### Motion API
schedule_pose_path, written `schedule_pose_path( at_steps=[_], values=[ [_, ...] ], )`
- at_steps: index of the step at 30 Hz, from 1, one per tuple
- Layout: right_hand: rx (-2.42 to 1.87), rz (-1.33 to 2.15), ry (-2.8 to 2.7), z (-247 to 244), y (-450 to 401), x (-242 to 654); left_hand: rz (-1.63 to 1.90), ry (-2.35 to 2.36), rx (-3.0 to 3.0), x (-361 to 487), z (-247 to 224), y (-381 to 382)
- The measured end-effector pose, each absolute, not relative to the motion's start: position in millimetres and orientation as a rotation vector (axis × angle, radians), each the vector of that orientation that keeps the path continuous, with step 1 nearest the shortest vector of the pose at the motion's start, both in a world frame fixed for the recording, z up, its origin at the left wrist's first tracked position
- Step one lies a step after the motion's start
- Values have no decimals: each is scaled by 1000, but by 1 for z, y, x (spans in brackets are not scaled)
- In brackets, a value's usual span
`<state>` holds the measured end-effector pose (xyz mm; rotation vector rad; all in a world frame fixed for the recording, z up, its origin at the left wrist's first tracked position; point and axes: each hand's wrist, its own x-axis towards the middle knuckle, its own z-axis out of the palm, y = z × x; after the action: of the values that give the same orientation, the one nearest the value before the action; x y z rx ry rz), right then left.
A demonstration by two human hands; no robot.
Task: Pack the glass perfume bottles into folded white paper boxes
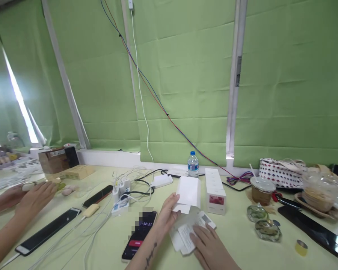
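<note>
My left hand is closed on the lower left edge of a white folded card box, held raised over the table. Near it, my right hand rests with its fingers spread on white printed papers. A clear, crumpled plastic piece lies between the two hands. Behind my right hand stands a long white box with a red picture on its end. A phone with a lit timer screen lies left of my left forearm.
A water bottle stands at the back. Left are a power strip, cables, two dark phones and another person's hands. Right are a drink cup, glass dishes, a tape roll and a long black object.
</note>
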<state>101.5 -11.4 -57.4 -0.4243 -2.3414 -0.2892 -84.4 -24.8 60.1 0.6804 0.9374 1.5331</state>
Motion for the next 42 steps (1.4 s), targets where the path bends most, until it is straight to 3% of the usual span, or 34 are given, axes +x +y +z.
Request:
schedule_pose_path(
  at_steps=[4, 10, 15, 18, 25, 33, 42],
  values=[
    [-227, -422, -2269, -50, -23, 152, 1500, 1008, 732, -60, 46, -19],
    [-510, 77, -2456, -8, -22, 190, 1466, 1223, 801, -58, 21, -27],
    [-873, 388, -2576, -24, -16, 183, 1482, 1423, 871, -87, 17, -23],
    [-963, 372, -2479, -37, -10, 173, 1421, 1513, 994, -97, 18, -18],
    [-703, 175, -2427, -29, -8, 175, 1487, 1652, 1388, -86, 26, -24],
    [-709, 279, -2152, -5, -15, 196, 1048, 1329, 1625, -24, 17, -69],
    [-760, 863, -1671, -10, -29, 182, 713, 562, 664, -11, 15, -68]
  ],
)
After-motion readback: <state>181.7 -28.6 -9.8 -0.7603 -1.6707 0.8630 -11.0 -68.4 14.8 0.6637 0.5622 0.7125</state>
